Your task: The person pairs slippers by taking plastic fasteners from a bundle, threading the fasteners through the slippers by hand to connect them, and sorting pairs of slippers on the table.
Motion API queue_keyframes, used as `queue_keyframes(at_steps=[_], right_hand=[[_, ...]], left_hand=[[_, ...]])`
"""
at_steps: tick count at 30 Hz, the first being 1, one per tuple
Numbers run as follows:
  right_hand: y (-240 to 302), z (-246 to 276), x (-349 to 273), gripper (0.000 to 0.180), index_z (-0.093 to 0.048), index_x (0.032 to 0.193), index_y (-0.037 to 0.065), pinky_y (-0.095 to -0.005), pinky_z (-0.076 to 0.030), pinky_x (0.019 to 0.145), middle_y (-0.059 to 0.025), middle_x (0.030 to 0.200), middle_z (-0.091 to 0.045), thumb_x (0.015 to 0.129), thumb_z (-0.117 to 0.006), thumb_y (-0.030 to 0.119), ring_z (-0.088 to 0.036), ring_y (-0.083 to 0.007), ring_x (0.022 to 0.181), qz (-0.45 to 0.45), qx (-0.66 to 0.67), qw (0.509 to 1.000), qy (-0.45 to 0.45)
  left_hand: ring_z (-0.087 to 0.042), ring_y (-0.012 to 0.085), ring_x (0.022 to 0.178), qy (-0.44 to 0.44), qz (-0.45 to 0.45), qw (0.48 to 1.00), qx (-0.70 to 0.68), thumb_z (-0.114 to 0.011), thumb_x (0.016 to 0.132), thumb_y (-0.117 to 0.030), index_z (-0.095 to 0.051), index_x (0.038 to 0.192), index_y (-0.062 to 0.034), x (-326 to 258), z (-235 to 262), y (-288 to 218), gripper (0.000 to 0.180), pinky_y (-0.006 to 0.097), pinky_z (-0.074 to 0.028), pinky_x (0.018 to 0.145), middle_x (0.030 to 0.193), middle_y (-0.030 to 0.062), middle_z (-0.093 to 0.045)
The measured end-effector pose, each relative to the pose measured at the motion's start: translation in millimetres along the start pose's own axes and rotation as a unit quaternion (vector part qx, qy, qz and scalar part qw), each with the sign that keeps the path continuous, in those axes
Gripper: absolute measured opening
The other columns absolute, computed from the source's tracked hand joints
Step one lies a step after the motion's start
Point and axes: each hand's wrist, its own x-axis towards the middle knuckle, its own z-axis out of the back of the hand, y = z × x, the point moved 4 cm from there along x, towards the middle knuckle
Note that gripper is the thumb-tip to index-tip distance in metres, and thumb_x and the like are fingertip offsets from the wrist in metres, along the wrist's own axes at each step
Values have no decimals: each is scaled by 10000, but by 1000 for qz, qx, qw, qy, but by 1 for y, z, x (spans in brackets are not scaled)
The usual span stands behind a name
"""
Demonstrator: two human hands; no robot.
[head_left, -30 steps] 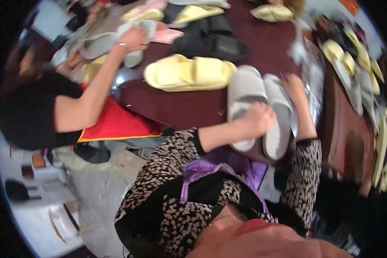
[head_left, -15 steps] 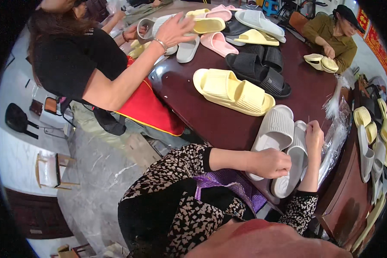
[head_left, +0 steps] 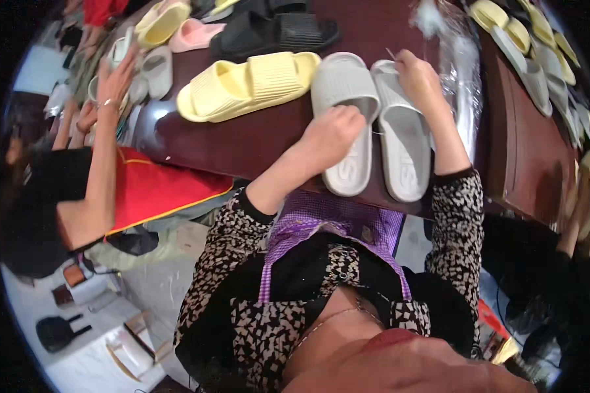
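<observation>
A pair of grey slippers lies side by side on the dark red table, toes pointing away from me. Over the opening of the left grey slipper, my left hand is closed; its fingertips are hidden, and what they hold cannot be made out. My right hand pinches a thin strand by the toe of the right grey slipper. A fine pale thread shows between the two slippers. Beyond them and to the left is a pair of yellow slippers.
Black slippers and a pink slipper lie farther back. Clear plastic wrap runs along the table's right side. More slippers are on a surface at the right. A co-worker's arm reaches over the table at left.
The view has swung, so the table sits higher and the far co-worker is out of sight. My left hand has shifted to the left slipper's strap edge; my right still pinches near the toe.
</observation>
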Motion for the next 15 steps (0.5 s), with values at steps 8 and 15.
queue_keyframes(at_steps=[8,15], right_hand=[[0,2,-17,129,-573,922,56,-477,-462,698,-197,794,-630,863,-524,160,-598,-395,802,22,37,999,3],[11,3,-9,106,-569,931,26,-321,-472,584,-105,669,-599,843,-574,84,-603,-196,618,49,197,979,-9]], left_hand=[[-587,250,767,26,18,999,24,-525,704,-12,-513,819,-32,11,-12,-11,117,335,-498,660,824,106,-543],[-607,310,788,87,108,990,18,-487,761,6,-495,896,-8,11,-16,-5,136,384,-509,664,903,154,-560]])
